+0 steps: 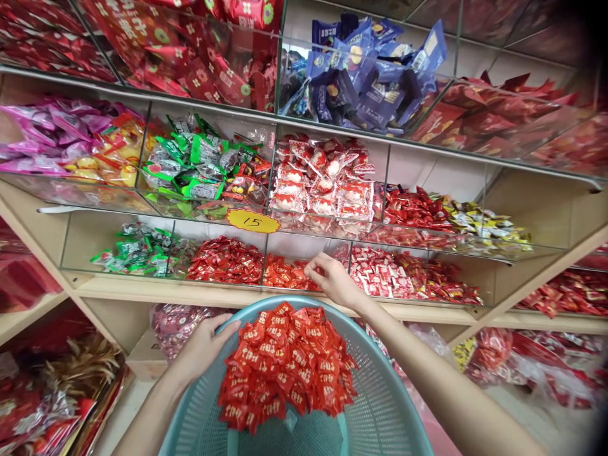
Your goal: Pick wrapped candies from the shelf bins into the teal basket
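A teal plastic basket [386, 386] is tilted below the shelf, and many small red candy packets [287, 364] with pale lettering are heaped in it. My left hand [204, 342] is closed over the basket's left rim. Just above the rim's far side, my right hand [335, 278] reaches to a clear bottom-row compartment of similar red packets [287, 273]. Its fingers are curled together at the compartment's front edge. What they hold, if anything, I cannot make out.
Clear dividers split the shelves into compartments. Beside the red packets lie darker red candies [225, 259] and pink-and-white candies [380, 272]. A yellow tag [253, 221] reading 15 hangs above. Blue packets [375, 69] fill an upper compartment. Bagged goods [183, 329] stand under the wooden ledge [142, 289].
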Motion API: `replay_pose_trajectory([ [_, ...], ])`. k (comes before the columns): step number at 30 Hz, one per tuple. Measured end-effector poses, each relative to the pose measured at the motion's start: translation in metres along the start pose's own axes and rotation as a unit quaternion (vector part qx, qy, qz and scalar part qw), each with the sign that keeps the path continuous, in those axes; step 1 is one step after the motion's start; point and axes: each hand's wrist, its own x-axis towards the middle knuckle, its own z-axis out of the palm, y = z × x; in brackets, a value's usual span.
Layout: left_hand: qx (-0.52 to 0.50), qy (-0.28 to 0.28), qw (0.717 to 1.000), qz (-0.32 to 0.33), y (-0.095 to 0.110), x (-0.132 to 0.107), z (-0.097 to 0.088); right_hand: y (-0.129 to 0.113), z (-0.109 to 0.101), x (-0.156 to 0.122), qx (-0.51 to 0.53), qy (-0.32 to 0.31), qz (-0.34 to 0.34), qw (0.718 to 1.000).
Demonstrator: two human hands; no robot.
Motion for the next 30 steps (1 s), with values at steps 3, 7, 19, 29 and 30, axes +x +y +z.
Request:
replay_pose_trajectory([
  [3,0.008,-0.002,1.000,0.000,0.004,-0.001,0.000,-0.009,-0.020,-0.042,0.022,0.011,-0.006,1.000],
  [7,0.014,-0.007,1.000,-0.009,0.007,-0.001,0.000,-0.005,-0.032,-0.095,0.026,-0.015,0.051,0.998],
  [19,0.015,-0.016,1.000,-0.018,0.010,0.000,-0.001,0.043,-0.010,-0.155,-0.016,-0.042,0.169,0.985],
  [29,0.009,-0.007,1.000,-0.025,0.006,0.001,0.000,0.052,-0.010,-0.143,-0.096,-0.078,0.094,0.988],
  [30,0.011,-0.002,1.000,-0.026,0.005,0.001,0.000,0.053,-0.009,-0.143,-0.102,-0.079,0.089,0.988],
])
